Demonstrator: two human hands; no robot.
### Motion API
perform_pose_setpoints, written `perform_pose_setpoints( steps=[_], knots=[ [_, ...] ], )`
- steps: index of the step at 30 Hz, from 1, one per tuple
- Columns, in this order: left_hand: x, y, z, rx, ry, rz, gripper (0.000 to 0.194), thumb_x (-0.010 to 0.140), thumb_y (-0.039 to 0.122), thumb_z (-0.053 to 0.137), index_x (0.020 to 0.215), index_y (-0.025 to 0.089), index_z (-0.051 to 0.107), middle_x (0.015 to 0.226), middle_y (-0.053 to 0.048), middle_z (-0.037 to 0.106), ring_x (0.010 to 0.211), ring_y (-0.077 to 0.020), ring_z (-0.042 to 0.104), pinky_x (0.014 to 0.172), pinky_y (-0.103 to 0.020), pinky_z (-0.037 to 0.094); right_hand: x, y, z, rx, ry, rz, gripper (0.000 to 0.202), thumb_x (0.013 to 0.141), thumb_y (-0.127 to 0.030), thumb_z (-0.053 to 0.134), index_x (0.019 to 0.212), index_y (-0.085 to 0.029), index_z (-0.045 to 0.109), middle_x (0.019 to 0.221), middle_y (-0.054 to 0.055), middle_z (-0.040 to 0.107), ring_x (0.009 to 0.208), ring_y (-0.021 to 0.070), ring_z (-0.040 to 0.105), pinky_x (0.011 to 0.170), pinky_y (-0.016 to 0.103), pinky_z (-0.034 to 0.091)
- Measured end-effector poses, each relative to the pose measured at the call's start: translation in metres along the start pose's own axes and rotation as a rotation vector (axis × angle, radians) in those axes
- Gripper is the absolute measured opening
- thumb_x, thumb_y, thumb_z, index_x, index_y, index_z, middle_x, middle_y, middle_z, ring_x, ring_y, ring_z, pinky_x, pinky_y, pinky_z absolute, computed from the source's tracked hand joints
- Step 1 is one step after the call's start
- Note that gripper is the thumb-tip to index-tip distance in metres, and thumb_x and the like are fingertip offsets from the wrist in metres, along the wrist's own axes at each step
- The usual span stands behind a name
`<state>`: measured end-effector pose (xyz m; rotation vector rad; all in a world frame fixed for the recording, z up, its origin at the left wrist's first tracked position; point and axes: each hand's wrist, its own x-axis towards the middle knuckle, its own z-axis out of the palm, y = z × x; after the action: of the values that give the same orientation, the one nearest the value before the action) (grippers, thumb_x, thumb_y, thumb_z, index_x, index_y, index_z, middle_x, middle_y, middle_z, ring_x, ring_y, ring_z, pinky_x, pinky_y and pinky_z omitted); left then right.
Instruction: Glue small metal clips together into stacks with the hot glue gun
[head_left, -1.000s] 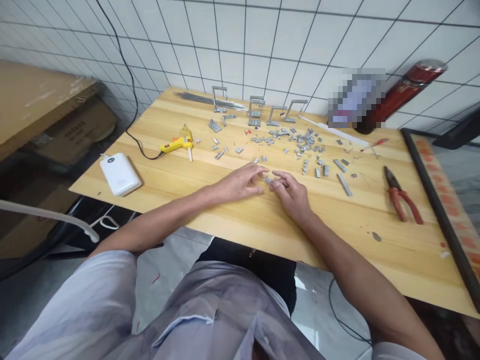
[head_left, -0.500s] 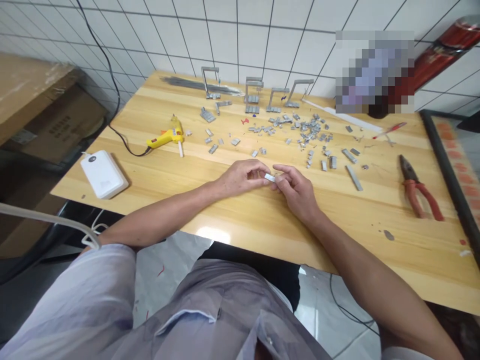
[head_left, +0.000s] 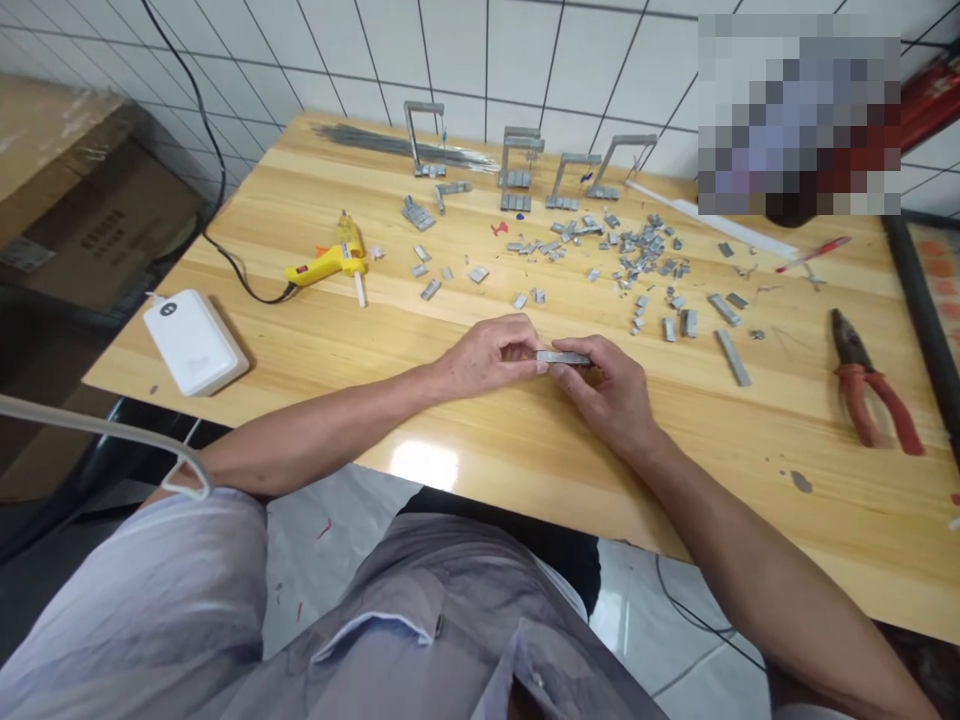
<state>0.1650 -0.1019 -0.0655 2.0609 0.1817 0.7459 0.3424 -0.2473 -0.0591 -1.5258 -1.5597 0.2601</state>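
A small flat grey strip (head_left: 564, 357) is held level between my two hands, just above the near part of the wooden table (head_left: 480, 430). My left hand (head_left: 495, 352) pinches its left end between thumb and fingertips. Around its right end, the thumb and fingers of my right hand (head_left: 606, 385) are closed. Beyond my hands lie many small grey pieces (head_left: 645, 250), some in a loose heap. Several little grey frames (head_left: 517, 170) stand upright at the back, each on a flat base. A longer grey strip (head_left: 733, 358) lies to the right of my right hand.
A yellow glue gun (head_left: 330, 262) with a black cord rests at the left, behind a white power bank (head_left: 195, 342). Pliers with red handles (head_left: 874, 390) lie at the right, near a red pen (head_left: 814, 254). Thin grey rods (head_left: 397, 150) lie along the back edge.
The grey strip has turned so that its long side shows level between my hands. My right hand has shifted slightly right and closed around its end. The view has tilted a little.
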Motion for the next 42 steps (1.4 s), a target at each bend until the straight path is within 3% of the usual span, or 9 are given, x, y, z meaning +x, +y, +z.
perform_pose_setpoints(
  steps=[9, 13, 21, 27, 30, 35, 42],
  knots=[
    [0.000, 0.002, 0.000, -0.041, -0.012, 0.001, 0.024, 0.095, 0.042, 0.079, 0.092, 0.019, 0.076, 0.084, -0.003, 0.067, 0.071, -0.0117, 0.057, 0.060, -0.023, 0.042, 0.001, -0.003, -0.001, 0.011, -0.020, -0.021, 0.013, 0.098, -0.029, 0.071, 0.109, -0.026, 0.077, 0.091, 0.004, 0.077, 0.079, 0.0188, 0.070, 0.071, 0.033, 0.056],
    [0.000, 0.004, 0.000, -0.014, -0.010, -0.065, 0.024, 0.094, 0.040, 0.080, 0.091, 0.017, 0.073, 0.085, -0.002, 0.066, 0.065, -0.0094, 0.055, 0.058, -0.022, 0.041, 0.001, -0.003, -0.002, -0.002, -0.012, -0.014, 0.012, 0.098, -0.029, 0.072, 0.108, -0.026, 0.077, 0.091, 0.004, 0.078, 0.079, 0.0193, 0.071, 0.072, 0.034, 0.057],
    [-0.001, 0.008, 0.000, -0.025, -0.009, -0.135, 0.036, 0.087, 0.036, 0.086, 0.113, 0.018, 0.070, 0.095, -0.001, 0.072, 0.061, -0.0066, 0.056, 0.058, -0.021, 0.043, 0.002, -0.002, -0.002, -0.020, 0.048, -0.015, 0.013, 0.095, -0.025, 0.073, 0.108, -0.026, 0.077, 0.094, 0.003, 0.080, 0.079, 0.0186, 0.072, 0.071, 0.032, 0.056],
    [-0.001, 0.012, 0.000, 0.021, 0.029, -0.159, 0.020, 0.092, 0.035, 0.079, 0.102, 0.018, 0.075, 0.080, 0.001, 0.069, 0.060, -0.0078, 0.054, 0.057, -0.021, 0.041, 0.002, 0.000, -0.003, -0.035, 0.032, -0.038, 0.017, 0.094, -0.027, 0.074, 0.110, -0.025, 0.077, 0.094, 0.004, 0.079, 0.078, 0.0190, 0.071, 0.072, 0.033, 0.057],
    [-0.002, 0.012, 0.001, 0.023, 0.065, -0.170, 0.025, 0.093, 0.041, 0.078, 0.101, 0.018, 0.075, 0.074, 0.001, 0.066, 0.059, -0.0090, 0.053, 0.055, -0.022, 0.040, 0.001, 0.002, -0.006, -0.042, 0.041, -0.028, 0.023, 0.093, -0.029, 0.075, 0.116, -0.025, 0.075, 0.099, 0.005, 0.080, 0.076, 0.0189, 0.068, 0.073, 0.034, 0.058],
    [-0.003, 0.011, 0.001, 0.038, 0.101, -0.162, 0.033, 0.093, 0.050, 0.077, 0.099, 0.017, 0.074, 0.072, 0.001, 0.065, 0.059, -0.0093, 0.053, 0.055, -0.022, 0.041, 0.001, 0.003, -0.007, -0.062, 0.046, 0.003, 0.018, 0.097, -0.034, 0.070, 0.112, -0.026, 0.076, 0.092, 0.004, 0.079, 0.074, 0.0190, 0.067, 0.073, 0.035, 0.058],
    [-0.002, 0.014, 0.000, 0.079, 0.108, -0.087, 0.026, 0.096, 0.042, 0.075, 0.099, 0.016, 0.076, 0.077, 0.000, 0.067, 0.061, -0.0080, 0.054, 0.058, -0.021, 0.043, 0.001, -0.001, -0.007, -0.042, 0.051, -0.028, 0.012, 0.098, -0.030, 0.070, 0.108, -0.025, 0.075, 0.093, 0.004, 0.080, 0.074, 0.0180, 0.068, 0.071, 0.033, 0.057]
  ],
)
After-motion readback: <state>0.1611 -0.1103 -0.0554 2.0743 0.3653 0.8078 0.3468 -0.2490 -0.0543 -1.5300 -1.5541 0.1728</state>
